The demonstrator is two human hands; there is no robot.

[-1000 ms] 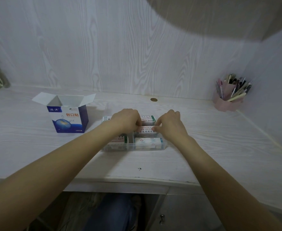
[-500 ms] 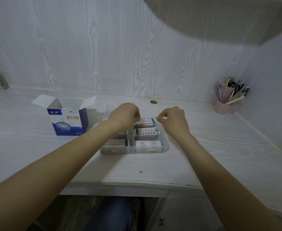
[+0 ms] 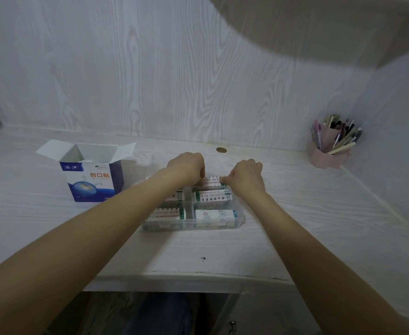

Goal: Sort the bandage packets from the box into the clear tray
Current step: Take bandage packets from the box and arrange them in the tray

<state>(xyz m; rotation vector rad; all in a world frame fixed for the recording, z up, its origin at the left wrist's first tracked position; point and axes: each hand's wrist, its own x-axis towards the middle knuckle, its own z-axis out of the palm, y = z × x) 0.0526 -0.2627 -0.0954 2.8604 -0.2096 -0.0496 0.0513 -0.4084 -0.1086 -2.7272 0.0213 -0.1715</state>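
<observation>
Holding one bandage packet (image 3: pixel 210 181) by its two ends, we see the left hand (image 3: pixel 186 166) and the right hand (image 3: pixel 245 174) pinch it with curled fingers over the far right compartment of the clear tray (image 3: pixel 239 217). More packets lie in the tray's other compartments. The tray rests on the bench (image 3: pixel 295 213), with the opened blue and white box (image 3: pixel 92 176) to its left.

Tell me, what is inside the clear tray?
The clear tray holds bandage packets in its compartments. Both hands, left hand and right hand, pinch a packet over the back; the left forearm covers some compartments.
</observation>
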